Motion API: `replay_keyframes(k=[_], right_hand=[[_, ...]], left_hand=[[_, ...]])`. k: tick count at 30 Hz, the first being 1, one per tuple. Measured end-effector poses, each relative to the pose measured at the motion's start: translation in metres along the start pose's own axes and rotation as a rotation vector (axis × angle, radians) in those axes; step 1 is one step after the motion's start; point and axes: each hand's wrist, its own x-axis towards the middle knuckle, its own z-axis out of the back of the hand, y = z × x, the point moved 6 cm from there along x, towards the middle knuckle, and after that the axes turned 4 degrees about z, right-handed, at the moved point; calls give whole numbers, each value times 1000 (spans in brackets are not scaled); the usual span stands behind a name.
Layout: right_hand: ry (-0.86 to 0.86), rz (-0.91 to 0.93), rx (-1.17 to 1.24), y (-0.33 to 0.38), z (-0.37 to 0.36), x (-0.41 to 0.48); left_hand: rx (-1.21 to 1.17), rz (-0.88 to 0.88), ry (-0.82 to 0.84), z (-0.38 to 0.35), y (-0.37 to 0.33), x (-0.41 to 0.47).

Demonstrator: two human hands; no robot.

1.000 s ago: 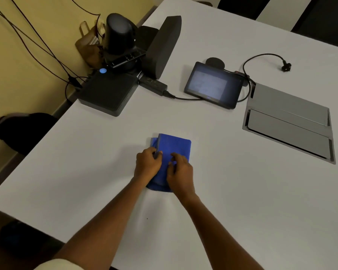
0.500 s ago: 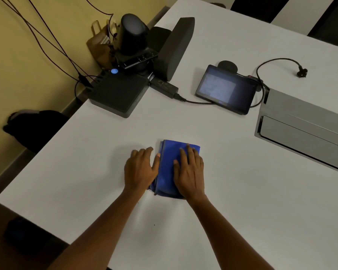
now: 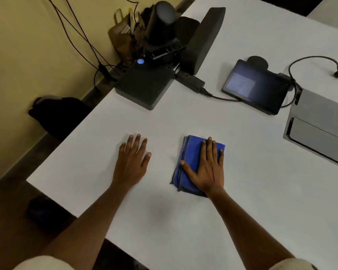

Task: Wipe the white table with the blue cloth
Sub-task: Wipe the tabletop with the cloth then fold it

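A folded blue cloth (image 3: 190, 152) lies on the white table (image 3: 183, 221), a little right of the middle. My right hand (image 3: 207, 170) rests flat on top of it, palm down and fingers spread, covering most of its right half. My left hand (image 3: 132, 162) lies flat on the bare table to the left of the cloth, fingers apart, with a gap between hand and cloth. It holds nothing.
At the back left stand a black box (image 3: 144, 87) with a blue light, a dark camera (image 3: 160, 24) and a tilted speaker (image 3: 201, 38). A tablet (image 3: 256, 86) with cables sits at the back. A grey hatch (image 3: 320, 121) lies at the right. The table's left edge runs close to my left hand.
Both hands were together on the cloth. My right hand has slid the cloth to the right, and my left hand has come off it onto the bare table.
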Motion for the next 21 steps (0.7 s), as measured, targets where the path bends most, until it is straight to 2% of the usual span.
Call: replay_keyframes(k=[7, 10, 16, 21], right_hand=[[-28, -99, -162, 11, -2, -4], [-33, -117, -106, 11, -7, -6], [-33, 100, 58, 5, -11, -13], [17, 322, 34, 15, -18, -37]], left_hand=[[-15, -24, -30, -1, 2, -4], [-31, -24, -45, 0, 2, -7], [-33, -87, -74, 5, -1, -10], [-23, -149, -48, 1, 2, -28]])
